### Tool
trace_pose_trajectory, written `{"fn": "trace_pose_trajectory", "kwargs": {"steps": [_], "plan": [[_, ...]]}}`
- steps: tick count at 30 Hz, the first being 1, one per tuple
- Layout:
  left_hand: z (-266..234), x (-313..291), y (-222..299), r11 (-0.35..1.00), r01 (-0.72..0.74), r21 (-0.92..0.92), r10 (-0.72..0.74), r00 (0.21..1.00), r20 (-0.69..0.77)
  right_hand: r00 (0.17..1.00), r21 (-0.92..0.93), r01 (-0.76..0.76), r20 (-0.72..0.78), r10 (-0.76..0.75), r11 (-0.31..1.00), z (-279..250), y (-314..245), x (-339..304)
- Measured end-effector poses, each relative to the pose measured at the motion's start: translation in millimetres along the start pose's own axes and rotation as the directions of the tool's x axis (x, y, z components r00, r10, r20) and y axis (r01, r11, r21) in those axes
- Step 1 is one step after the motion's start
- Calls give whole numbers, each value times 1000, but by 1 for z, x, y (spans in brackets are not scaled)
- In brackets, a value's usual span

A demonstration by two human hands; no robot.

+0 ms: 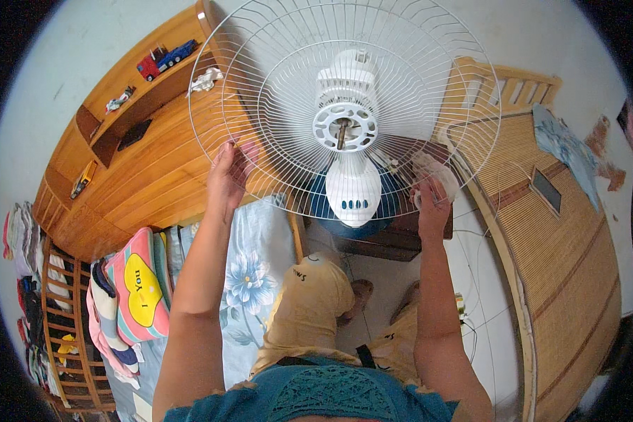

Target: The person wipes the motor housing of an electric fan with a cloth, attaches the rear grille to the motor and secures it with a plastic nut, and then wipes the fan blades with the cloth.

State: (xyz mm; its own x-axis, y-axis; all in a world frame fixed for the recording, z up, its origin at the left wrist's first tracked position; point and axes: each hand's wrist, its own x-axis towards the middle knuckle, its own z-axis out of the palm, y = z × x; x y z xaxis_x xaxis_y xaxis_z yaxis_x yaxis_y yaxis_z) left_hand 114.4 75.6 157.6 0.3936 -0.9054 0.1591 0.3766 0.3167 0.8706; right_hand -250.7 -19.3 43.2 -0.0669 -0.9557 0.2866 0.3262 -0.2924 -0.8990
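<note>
Here, round white wire fan guard (274,91) w/ bare motor hub (344,126).

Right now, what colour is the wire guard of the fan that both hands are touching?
White. The fan's wire guard and its motor housing are both white, seen clearly in the head view.

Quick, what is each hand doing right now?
Left hand: closed on the rim of the white wire fan guard.
Right hand: holding a white cloth against the guard.

Both bare forearms rose toward twelve o'clock. The left hand (226,176) sat at ten o'clock, fingers curled; the right hand (431,205) at two o'clock, clenched.
</note>
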Motion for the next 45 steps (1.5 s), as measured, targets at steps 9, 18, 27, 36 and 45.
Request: {"fn": "trace_pose_trajectory", "kwargs": {"steps": [9, 18, 27, 36, 45], "plan": [[-4, 31, 2, 999, -28, 19, 27, 999, 24, 1000, 12, -29, 11, 28, 1000, 13, -1, -2], [-1, 61, 7, 994, -23, 109, 23, 1000, -4, 999, -35, -47, 10, 47, 998, 17, 20, 7], [-3, 75, 5, 994, -38, 101, 42, 998, -41, 995, -50, -100, 19, 101, 994, 10, 35, 9], [-8, 73, -1, 993, -7, 120, 10, 1000, -25, 993, -179, -99, 51, 110, 979, 6, 10, 13], [-1, 76, -14, 998, -14, 61, 15, 1000, -23, 999, -122, 3, 42, 2, 993, -4, 29, 24]]}}
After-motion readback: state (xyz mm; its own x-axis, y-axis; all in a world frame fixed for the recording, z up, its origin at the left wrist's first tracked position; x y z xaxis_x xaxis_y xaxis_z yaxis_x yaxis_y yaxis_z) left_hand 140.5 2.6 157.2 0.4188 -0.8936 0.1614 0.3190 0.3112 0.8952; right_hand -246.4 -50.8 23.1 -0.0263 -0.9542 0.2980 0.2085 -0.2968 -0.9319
